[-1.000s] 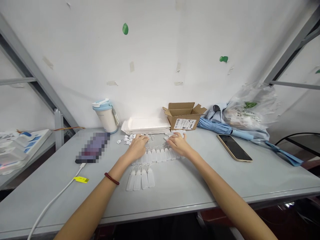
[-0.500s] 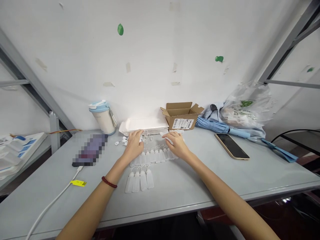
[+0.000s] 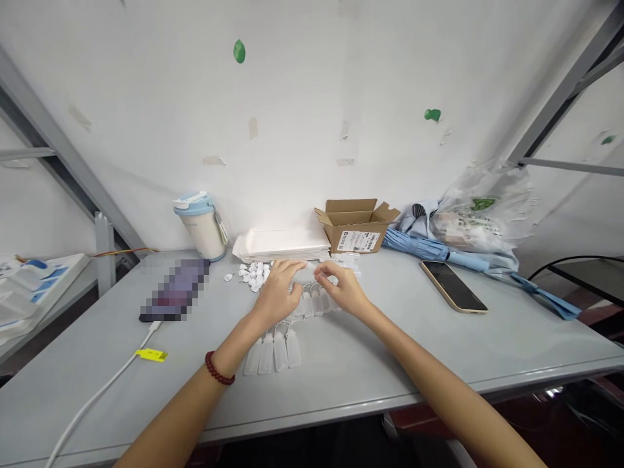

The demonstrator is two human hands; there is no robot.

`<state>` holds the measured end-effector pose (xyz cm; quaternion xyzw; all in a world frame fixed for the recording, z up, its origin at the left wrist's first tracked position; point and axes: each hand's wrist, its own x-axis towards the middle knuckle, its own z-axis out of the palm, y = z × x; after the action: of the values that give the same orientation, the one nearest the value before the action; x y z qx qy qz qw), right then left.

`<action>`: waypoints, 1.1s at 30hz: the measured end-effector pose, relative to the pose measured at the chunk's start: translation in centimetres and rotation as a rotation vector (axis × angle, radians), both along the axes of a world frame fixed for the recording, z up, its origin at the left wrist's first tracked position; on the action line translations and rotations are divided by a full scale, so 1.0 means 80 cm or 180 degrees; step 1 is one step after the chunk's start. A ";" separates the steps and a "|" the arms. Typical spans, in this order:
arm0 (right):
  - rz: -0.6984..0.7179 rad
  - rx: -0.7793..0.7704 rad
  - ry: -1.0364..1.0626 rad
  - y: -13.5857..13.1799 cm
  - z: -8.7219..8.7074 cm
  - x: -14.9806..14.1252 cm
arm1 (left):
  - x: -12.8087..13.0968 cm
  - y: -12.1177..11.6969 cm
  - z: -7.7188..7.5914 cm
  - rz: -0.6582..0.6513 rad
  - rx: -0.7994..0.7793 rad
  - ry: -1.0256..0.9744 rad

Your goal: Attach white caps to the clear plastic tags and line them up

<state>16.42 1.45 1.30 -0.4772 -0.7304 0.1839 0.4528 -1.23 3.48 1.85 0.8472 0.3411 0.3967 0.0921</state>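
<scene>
My left hand (image 3: 280, 290) is over the table, fingers stretched toward the right and thumb apart from them. Facing it, my right hand (image 3: 342, 286) has its fingers curled in a pinch at a small translucent plastic piece (image 3: 309, 273), partly hidden between the hands. Beneath them runs a row of clear plastic tags with white loops (image 3: 316, 303), its left part covered by my left hand. A shorter row of the same tags (image 3: 280, 351) lies nearer the front edge. Small white pieces (image 3: 254, 275) are heaped left of my left hand. Several loose clear pieces (image 3: 348, 261) lie behind my right hand.
Against the wall stand a cup (image 3: 202, 227), a stack of white envelopes (image 3: 283, 245) and an open cardboard box (image 3: 358, 227). A phone with a cable (image 3: 175, 292) lies left; another phone (image 3: 452, 286), a blue umbrella (image 3: 424, 246) and a plastic bag (image 3: 482, 214) lie right.
My hands have come closer together; the left moved right, away from the white pieces, uncovering them. The right fingers have curled inward, and the translucent piece is now between the hands.
</scene>
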 end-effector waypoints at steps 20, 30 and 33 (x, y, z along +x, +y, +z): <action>-0.0023 -0.0127 0.0098 -0.002 -0.003 0.000 | 0.002 -0.010 -0.001 -0.0358 0.0222 -0.0087; 0.0057 -0.0166 0.0444 -0.007 0.001 -0.005 | 0.003 -0.011 0.001 -0.0385 0.0483 -0.0391; 0.0057 -0.0299 0.0712 -0.009 0.005 -0.006 | 0.004 -0.012 0.001 -0.0363 0.0502 -0.0431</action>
<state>15.93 0.76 1.69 -0.4679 -0.6701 0.2741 0.5070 -0.92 2.51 1.95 0.8411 0.2531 0.4728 0.0703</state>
